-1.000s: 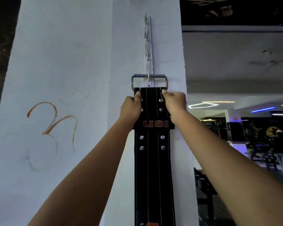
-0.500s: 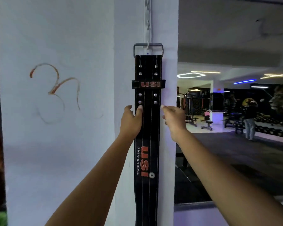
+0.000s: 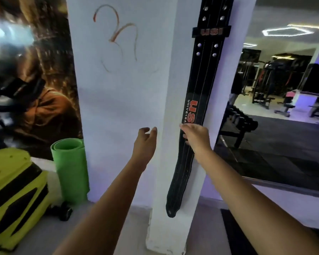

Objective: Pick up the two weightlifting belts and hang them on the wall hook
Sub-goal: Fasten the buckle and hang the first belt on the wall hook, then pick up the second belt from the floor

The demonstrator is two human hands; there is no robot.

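Note:
A long black weightlifting belt (image 3: 201, 76) with red "USI" lettering hangs straight down the front of a white pillar (image 3: 129, 92). Its top and the wall hook lie above the frame edge, and its tapered tip ends near the floor. My right hand (image 3: 196, 138) lies against the belt's middle, fingers loosely spread over its left edge, not gripping. My left hand (image 3: 145, 142) is open in the air left of the belt, clear of it, in front of the pillar. I see only one belt.
A rolled green mat (image 3: 68, 168) stands left of the pillar beside a yellow-and-black object (image 3: 13, 190) and a small dark dumbbell (image 3: 64, 212). To the right are a dumbbell rack (image 3: 241, 124), gym machines and a dark floor mat (image 3: 236, 234).
My view has dropped, so the buckle and hook have left the frame. Both hands have slid down the belt. My left hand has come off it and moved left.

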